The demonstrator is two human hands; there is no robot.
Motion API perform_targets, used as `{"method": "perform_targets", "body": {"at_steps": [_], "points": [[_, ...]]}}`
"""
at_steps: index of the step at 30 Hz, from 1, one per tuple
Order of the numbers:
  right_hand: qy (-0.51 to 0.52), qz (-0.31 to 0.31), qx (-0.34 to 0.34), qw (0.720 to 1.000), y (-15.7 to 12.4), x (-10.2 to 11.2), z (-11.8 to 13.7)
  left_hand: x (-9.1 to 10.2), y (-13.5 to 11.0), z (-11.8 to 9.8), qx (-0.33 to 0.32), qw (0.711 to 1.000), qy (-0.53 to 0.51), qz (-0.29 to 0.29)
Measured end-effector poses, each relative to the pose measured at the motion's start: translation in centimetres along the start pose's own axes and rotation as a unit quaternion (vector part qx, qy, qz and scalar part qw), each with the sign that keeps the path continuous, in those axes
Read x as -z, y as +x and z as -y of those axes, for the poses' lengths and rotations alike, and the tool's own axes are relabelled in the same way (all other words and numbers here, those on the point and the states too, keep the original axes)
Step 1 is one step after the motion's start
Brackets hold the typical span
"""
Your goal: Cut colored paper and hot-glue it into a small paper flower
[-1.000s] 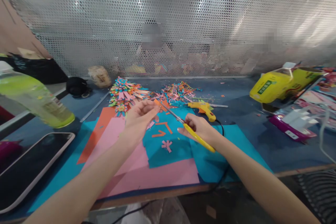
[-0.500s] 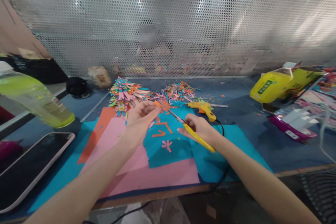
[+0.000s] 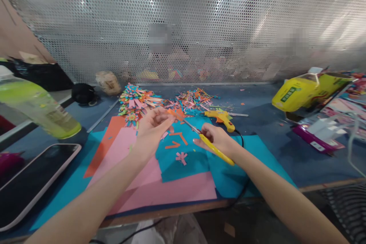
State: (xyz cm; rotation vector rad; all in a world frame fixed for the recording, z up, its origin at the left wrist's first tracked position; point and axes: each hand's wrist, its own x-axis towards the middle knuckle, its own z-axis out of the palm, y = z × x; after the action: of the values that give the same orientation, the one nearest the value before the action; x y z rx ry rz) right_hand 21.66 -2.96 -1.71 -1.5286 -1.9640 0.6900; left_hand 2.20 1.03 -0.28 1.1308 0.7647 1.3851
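My left hand (image 3: 153,127) pinches a small orange paper piece (image 3: 175,114) above the sheets. My right hand (image 3: 219,140) grips yellow-handled scissors (image 3: 213,148), whose blades point up-left toward that orange piece. Below the hands lie a teal sheet (image 3: 183,162) with orange strips (image 3: 176,140) and a small pink cut shape (image 3: 182,157), plus pink paper (image 3: 160,188) and an orange sheet (image 3: 107,143).
A yellow glue gun (image 3: 221,118) lies behind the scissors. Piles of coloured paper scraps (image 3: 137,103) sit farther back. At left are a green bottle (image 3: 37,108) and a phone (image 3: 34,181); at right, yellow packs (image 3: 303,91). A perforated metal screen (image 3: 183,26) closes the back.
The orange piece in my left hand has turned slightly and the scissor blades sit a little lower against it. Both hands stay nearly in place.
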Motion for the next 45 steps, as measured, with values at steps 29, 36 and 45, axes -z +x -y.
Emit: {"method": "perform_targets", "body": {"at_steps": [29, 36, 45], "points": [[-0.006, 0.004, 0.015, 1.000, -0.06, 0.00, -0.36, 0.02, -0.12, -0.26, 0.029, 0.999, 0.001, 0.019], [-0.003, 0.000, 0.015, 1.000, -0.15, 0.15, -0.08, 0.15, -0.03, -0.16, 0.034, 0.999, 0.000, 0.016], [-0.005, -0.003, 0.002, 1.000, -0.13, 0.16, 0.38, -0.12, -0.19, -0.40, 0.039, 0.999, 0.001, 0.003]]}}
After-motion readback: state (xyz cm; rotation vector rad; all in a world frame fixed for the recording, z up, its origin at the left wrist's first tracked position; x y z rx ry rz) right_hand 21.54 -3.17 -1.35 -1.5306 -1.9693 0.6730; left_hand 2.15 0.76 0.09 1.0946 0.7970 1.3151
